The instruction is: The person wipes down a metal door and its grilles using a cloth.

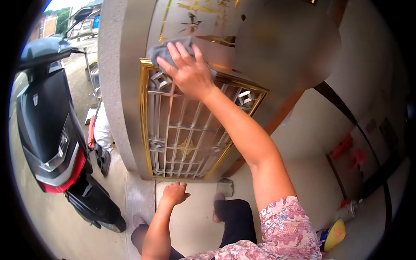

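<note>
My right hand [188, 71] presses a grey cloth [162, 53] against the metal door [173, 27], just above the gold-edged frame of its lower grille. The fingers are spread over the cloth, which bunches out to their left. Below the hand, the grille [186, 130] has silvery bars, square ornaments and a gold star. My left hand [174, 193] hangs low in front of the door's bottom edge, its fingers partly bent and apart, with nothing visible in it.
A black and red scooter [47, 125] stands at the left, beyond a grey wall edge [110, 78]. Dark shoes [103, 160] lie near that wall. A grey block [225, 187] sits by my foot. At the lower right is a yellow object [335, 235]. A blurred patch covers the upper right.
</note>
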{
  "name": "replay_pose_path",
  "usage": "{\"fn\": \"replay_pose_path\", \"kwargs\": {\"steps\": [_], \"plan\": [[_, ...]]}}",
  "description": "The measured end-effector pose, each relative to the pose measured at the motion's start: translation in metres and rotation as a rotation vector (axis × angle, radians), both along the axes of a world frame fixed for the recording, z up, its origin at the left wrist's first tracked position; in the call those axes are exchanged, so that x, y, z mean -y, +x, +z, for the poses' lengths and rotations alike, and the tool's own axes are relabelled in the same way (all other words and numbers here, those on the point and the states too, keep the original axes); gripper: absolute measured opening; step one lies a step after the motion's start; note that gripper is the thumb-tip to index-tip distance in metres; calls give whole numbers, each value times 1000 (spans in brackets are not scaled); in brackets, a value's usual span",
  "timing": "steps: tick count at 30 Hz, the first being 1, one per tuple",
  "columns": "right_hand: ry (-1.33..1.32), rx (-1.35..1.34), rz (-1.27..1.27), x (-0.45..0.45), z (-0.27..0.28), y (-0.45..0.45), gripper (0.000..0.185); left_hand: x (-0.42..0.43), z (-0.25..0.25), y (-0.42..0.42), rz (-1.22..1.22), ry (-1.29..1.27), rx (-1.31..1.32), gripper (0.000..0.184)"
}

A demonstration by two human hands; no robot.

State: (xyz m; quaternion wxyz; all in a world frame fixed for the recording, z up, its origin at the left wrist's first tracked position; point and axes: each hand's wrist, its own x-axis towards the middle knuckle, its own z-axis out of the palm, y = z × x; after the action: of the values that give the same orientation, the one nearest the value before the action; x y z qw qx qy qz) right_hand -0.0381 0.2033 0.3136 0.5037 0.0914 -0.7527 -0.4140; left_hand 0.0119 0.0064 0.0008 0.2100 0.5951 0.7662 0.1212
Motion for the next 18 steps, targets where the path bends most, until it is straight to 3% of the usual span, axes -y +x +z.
{"fn": "replay_pose_path", "kwargs": {"steps": [12, 18], "plan": [[-382, -92, -156, -79, -35, 148, 66, -12, -16, 8, -57, 12, -46, 45], [-389, -175, -256, -83, -12, 184, 59, -10, -2, 9, -53, -36, -47, 47]]}}
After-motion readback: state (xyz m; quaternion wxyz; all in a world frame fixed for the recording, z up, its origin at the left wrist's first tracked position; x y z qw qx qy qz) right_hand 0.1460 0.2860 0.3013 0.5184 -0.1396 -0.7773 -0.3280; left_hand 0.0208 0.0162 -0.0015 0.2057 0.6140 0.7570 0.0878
